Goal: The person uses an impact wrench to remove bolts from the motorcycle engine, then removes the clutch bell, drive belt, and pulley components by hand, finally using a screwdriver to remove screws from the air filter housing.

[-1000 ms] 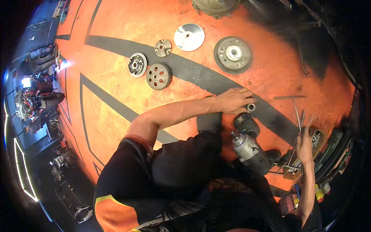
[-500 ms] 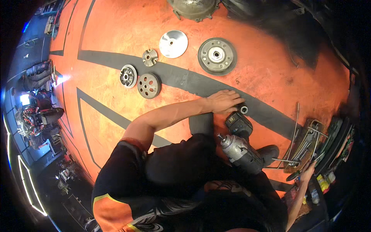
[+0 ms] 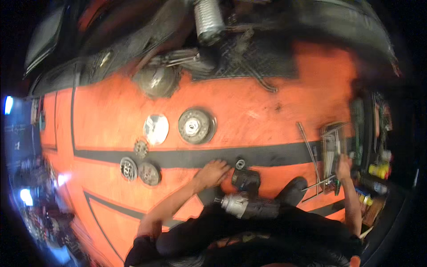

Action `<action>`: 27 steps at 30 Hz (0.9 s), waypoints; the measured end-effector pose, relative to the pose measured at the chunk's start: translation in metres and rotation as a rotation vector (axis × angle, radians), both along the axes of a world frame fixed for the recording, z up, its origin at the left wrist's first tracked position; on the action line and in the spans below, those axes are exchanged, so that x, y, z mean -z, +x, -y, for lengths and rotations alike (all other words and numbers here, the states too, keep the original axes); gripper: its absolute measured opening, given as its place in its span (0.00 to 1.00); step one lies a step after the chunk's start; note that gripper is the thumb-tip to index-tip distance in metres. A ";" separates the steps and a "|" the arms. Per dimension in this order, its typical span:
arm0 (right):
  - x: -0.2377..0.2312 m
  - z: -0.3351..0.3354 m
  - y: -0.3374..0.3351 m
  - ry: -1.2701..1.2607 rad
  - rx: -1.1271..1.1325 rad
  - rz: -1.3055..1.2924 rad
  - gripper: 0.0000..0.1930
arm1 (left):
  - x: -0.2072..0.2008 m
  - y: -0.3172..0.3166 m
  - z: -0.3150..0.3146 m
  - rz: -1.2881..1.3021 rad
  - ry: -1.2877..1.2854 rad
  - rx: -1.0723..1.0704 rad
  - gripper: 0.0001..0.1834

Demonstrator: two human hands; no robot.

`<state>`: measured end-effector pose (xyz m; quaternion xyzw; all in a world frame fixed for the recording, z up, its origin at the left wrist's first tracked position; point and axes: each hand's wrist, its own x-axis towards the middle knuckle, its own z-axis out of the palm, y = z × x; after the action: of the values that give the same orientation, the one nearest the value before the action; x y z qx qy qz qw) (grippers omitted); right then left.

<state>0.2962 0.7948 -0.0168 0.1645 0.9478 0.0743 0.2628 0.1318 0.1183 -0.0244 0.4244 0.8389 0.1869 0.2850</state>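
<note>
My left hand [image 3: 212,174] rests palm down by the floor with its fingers stretched out, and nothing shows in it. Just right of its fingertips lie a socket [image 3: 240,164] and the dark battery base [image 3: 246,179] of an impact wrench. The wrench's silver-and-black body [image 3: 249,205] lies close to my lap, its drive end pointing left. Over at the right, my right hand [image 3: 344,167] is at a tray of metal tools [image 3: 329,151]. Its fingers are smeared by motion, and a slim dark tool [image 3: 337,187] shows beneath it; whether I grip it is unclear.
Round metal parts lie at left: a shiny disc [image 3: 156,129], a large clutch-like plate [image 3: 194,127], a slotted disc [image 3: 141,148], a finned pulley [image 3: 129,169] and a drum [image 3: 149,173]. A rounded casing [image 3: 156,82] and a motorcycle's spring [image 3: 208,20] are beyond. Long rods [image 3: 308,144] lie beside the tray.
My view has swung up, bringing the motorcycle underside into sight and blurring the picture. My right hand has moved from the tray's near edge farther up over the tools. My left hand stays near the socket.
</note>
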 end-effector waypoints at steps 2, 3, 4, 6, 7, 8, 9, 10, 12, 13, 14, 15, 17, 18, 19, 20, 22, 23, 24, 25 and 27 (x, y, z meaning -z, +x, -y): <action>-0.006 0.017 -0.010 0.092 0.082 0.030 0.19 | -0.010 -0.001 0.006 0.036 -0.046 -0.018 0.16; -0.015 0.028 -0.014 0.059 -0.070 -0.082 0.20 | -0.014 -0.003 0.008 0.051 -0.045 -0.028 0.16; -0.023 0.039 -0.023 0.068 -0.036 -0.109 0.23 | -0.020 -0.007 0.011 0.091 -0.114 -0.022 0.18; -0.044 0.060 -0.045 0.085 0.024 -0.130 0.27 | -0.030 -0.018 0.018 0.050 -0.123 -0.055 0.21; -0.056 0.071 -0.049 0.093 0.065 -0.054 0.29 | -0.033 -0.023 0.022 0.040 -0.089 -0.071 0.22; -0.066 0.079 -0.054 0.097 0.118 0.020 0.28 | -0.038 -0.026 0.023 0.067 -0.063 -0.074 0.23; -0.072 0.086 -0.063 0.113 0.108 -0.044 0.28 | -0.040 -0.032 0.024 0.036 -0.050 -0.052 0.24; -0.078 0.090 -0.070 0.102 0.111 -0.160 0.28 | -0.037 -0.042 0.020 0.015 -0.058 -0.006 0.26; -0.080 0.104 -0.085 0.066 0.031 -0.431 0.29 | -0.036 -0.052 0.017 -0.080 -0.025 -0.098 0.28; -0.081 0.119 -0.078 0.016 -0.018 -0.523 0.30 | -0.039 -0.053 0.018 -0.006 -0.106 -0.041 0.29; -0.079 0.130 -0.076 -0.044 -0.015 -0.522 0.29 | -0.038 -0.051 0.015 0.007 -0.114 -0.034 0.30; -0.078 0.149 -0.065 -0.107 -0.062 -0.560 0.29 | -0.041 -0.045 0.017 0.042 -0.145 -0.007 0.31; -0.074 0.171 -0.058 -0.289 -0.165 -0.487 0.28 | -0.043 -0.031 0.017 0.008 -0.106 0.047 0.32; -0.076 0.183 -0.052 -0.392 -0.202 -0.369 0.29 | -0.044 -0.025 0.017 -0.009 -0.099 0.087 0.32; -0.071 0.202 -0.052 -0.462 -0.332 -0.337 0.31 | -0.044 -0.019 0.016 0.022 -0.115 0.090 0.33; -0.073 0.218 -0.045 -0.601 -0.345 -0.287 0.33 | -0.045 -0.012 0.016 0.055 -0.136 0.100 0.33; -0.075 0.257 -0.045 -0.868 -0.281 -0.100 0.36 | -0.043 -0.007 0.013 0.062 -0.101 0.113 0.33; -0.078 0.274 -0.045 -0.966 -0.355 -0.093 0.40 | -0.042 -0.005 0.010 0.006 -0.038 0.113 0.30; -0.081 0.294 -0.046 -1.092 -0.421 -0.158 0.44 | -0.041 -0.005 0.010 -0.028 -0.037 0.100 0.28; -0.079 0.313 -0.053 -1.232 -0.473 -0.174 0.48 | -0.040 -0.005 0.009 0.008 -0.074 0.076 0.26; -0.073 0.350 -0.066 -1.409 -0.580 -0.310 0.49 | -0.041 -0.009 0.010 0.013 -0.136 0.092 0.23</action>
<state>0.2302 0.4449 0.0564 -0.2873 0.8024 -0.5040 0.1399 0.1224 0.1080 0.0170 0.4411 0.8273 0.1190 0.3268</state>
